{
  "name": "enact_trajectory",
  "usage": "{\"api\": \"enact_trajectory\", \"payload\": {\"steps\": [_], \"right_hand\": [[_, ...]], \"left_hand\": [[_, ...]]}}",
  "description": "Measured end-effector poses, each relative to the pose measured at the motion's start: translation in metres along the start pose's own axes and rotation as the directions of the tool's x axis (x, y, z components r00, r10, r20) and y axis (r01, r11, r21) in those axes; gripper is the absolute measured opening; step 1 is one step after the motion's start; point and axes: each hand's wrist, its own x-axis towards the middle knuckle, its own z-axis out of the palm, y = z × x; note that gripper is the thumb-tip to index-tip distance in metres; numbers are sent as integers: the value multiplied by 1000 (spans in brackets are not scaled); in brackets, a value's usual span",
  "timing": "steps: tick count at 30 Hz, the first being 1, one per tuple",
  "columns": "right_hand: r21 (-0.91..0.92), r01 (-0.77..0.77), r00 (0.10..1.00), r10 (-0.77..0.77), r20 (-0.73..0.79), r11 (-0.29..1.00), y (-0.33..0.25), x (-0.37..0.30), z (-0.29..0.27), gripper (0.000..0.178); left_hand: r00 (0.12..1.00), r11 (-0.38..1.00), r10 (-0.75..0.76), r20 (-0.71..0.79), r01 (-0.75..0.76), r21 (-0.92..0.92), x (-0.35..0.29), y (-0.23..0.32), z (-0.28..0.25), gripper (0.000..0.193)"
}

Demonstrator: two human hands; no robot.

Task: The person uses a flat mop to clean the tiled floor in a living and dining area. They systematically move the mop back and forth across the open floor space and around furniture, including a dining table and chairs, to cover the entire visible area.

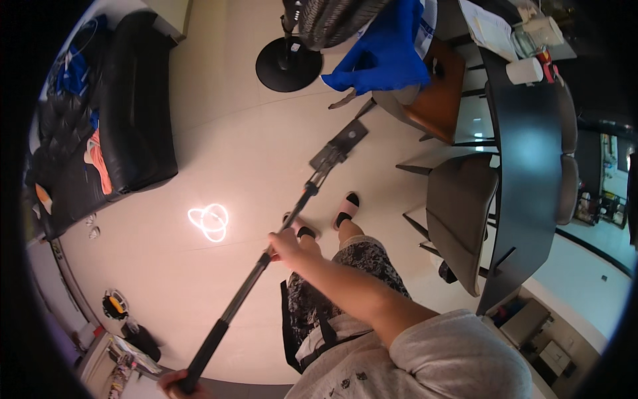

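Black leather sofa point(143, 113) left, grey padded chair point(458, 209) right of the right hand point(286, 248) — its fingers and the left hand point(179, 387) grip a slim black telescopic pole point(244, 291).

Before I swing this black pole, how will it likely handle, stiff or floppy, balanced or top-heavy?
The black pole probably stays stiff, as it runs straight between the left hand and the right hand. It may feel top-heavy, given the flat dark piece mounted at its far end.
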Motion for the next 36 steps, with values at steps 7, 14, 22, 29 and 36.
{"api": "enact_trajectory", "payload": {"steps": [7,14,22,29,36], "right_hand": [[-40,203,926,-205,-317,978,-69,31,-136,14],[168,277,900,-194,-390,946,-132,54,-223,6],[587,223,973,-139,-185,778,-79,5,-125,13],[655,139,990,-125,-67,742,-14,-50,-70,12],[733,192,978,-63,-200,652,50,-28,-156,11]], "left_hand": [[842,895,-403,359,444,-37,-108,4,70,24],[743,925,-224,630,367,-103,-134,27,164,21],[746,965,244,620,-123,-231,-32,62,133,20],[663,903,418,621,-381,-201,18,86,90,21],[536,980,169,827,-2,-199,-27,55,104,24]]}}
